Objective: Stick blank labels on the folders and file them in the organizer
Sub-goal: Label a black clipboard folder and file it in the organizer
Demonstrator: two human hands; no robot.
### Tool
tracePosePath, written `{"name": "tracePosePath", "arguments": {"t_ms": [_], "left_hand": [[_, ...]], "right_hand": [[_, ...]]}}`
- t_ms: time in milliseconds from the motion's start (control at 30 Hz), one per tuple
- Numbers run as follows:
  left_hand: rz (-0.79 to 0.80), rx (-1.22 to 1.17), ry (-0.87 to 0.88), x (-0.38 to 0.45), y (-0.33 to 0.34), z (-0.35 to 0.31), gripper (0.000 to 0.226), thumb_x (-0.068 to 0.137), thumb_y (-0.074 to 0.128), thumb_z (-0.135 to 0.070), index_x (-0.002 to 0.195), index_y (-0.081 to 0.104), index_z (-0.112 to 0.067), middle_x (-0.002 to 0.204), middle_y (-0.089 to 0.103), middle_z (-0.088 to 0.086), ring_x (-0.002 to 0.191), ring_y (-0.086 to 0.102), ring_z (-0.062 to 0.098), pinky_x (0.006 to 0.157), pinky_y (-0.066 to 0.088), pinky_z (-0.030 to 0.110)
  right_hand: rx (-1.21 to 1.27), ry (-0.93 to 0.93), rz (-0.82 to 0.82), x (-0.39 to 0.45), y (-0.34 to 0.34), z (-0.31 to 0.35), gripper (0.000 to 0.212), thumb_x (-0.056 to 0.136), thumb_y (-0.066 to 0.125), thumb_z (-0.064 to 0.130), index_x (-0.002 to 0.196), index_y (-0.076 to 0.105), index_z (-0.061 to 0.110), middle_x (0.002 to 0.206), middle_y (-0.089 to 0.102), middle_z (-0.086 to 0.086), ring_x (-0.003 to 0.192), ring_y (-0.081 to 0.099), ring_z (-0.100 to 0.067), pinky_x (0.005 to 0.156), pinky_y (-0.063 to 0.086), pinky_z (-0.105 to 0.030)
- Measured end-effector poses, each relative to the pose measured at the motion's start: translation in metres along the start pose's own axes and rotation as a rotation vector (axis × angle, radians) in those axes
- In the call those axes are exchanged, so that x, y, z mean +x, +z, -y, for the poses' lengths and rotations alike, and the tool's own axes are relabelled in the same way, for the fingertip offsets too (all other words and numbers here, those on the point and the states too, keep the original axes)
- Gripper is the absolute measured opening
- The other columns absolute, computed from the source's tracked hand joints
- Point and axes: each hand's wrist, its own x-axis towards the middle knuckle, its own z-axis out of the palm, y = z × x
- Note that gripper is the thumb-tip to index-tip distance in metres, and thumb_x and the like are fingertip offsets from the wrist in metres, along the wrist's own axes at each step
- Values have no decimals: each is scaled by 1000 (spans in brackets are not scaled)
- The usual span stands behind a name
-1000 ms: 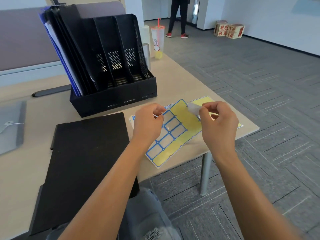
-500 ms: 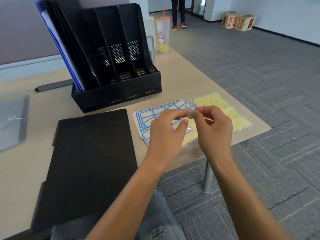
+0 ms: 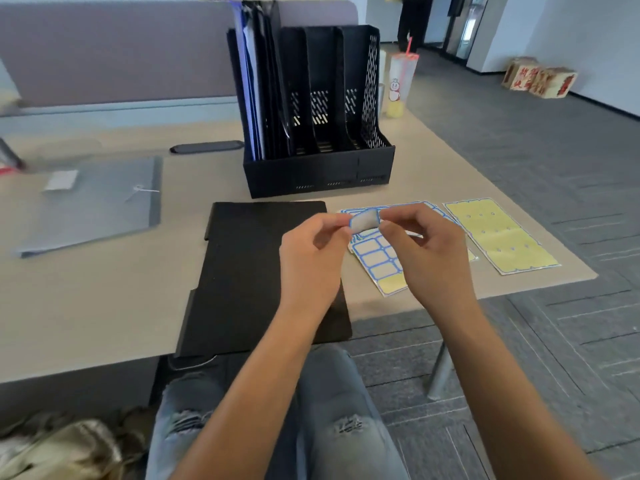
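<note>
A small blue-edged blank label (image 3: 364, 220) is stretched between my left hand (image 3: 311, 258) and my right hand (image 3: 426, 251), each pinching one end. They hover above the right edge of a black folder (image 3: 249, 271) lying flat on the desk. Under my right hand lies the label sheet (image 3: 375, 261), partly peeled to yellow backing. An empty yellow backing sheet (image 3: 498, 233) lies further right. The black organizer (image 3: 318, 168) stands behind, with several folders upright in its left slots.
A grey translucent folder (image 3: 93, 202) with a string clasp lies at the left. A drink cup (image 3: 401, 84) stands behind the organizer. The desk's right edge (image 3: 540, 282) is close to the sheets. A person stands in the far doorway.
The label came off the sheet and both hands now hold it by its ends. The hands moved left toward the black folder, and my head turned left.
</note>
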Motion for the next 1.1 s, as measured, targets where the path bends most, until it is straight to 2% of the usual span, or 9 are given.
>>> {"name": "tracePosePath", "arguments": {"t_ms": [133,300,467,567,667,767,867,1000,1100], "left_hand": [[-45,3,-30,-9,-31,-2,28,94,65,-5,90,73,-32,87,74,-19,83,70,2,74,51,10],[-120,-6,-86,-13,-62,2,17,92,70,-11,92,75,-27,85,74,-13,81,71,7,78,56,18],[-145,98,-119,-11,-79,16,13,88,75,-17,90,73,-30,84,74,-18,81,70,4,80,59,25],[-153,209,-161,-7,-84,28,9,92,71,-30,100,69,-34,85,72,-15,83,69,2,82,58,27],[-55,465,-191,-1,-92,45,32,93,66,-44,122,63,-29,104,67,-13,101,62,5,93,51,33],[131,899,-129,9,-97,64,58,93,58,-57,144,50,-32,148,49,-3,143,36,18,119,30,49],[260,1149,-129,12,-96,79,69,95,44,-67,154,33,-35,167,19,2,156,5,24,123,3,58],[248,1222,-99,6,-94,86,71,95,34,-71,156,28,-35,169,14,4,156,1,27,123,0,59],[231,1229,-108,-2,-95,84,70,95,35,-72,155,30,-36,168,15,3,156,4,26,123,2,59]], "right_hand": [[1,31,53,-4,25,9,5,93,79,23,99,78,23,94,78,14,93,72,1,79,52,-12],[5,41,143,-9,53,13,8,95,76,23,87,78,19,67,66,24,67,59,4,69,42,-13],[2,67,210,-19,74,7,13,97,70,22,84,73,21,67,65,17,68,57,-1,66,43,-13],[13,119,152,-19,82,-2,14,96,70,24,82,70,22,70,69,11,71,62,-7,73,48,-21],[15,214,83,-14,86,-16,14,89,68,36,84,70,24,83,77,5,86,73,-16,91,59,-46],[5,262,71,-6,93,-33,17,85,62,45,85,67,29,86,77,9,96,75,-18,96,57,-57],[-32,264,59,-1,104,-42,21,85,62,48,91,65,28,91,74,7,98,72,-17,96,57,-53],[-172,188,38,4,112,-43,12,99,66,30,97,64,18,90,69,8,90,65,-9,83,47,-32],[-201,166,41,7,114,-43,11,96,62,36,95,62,25,92,73,3,93,70,-16,86,55,-40]]}}
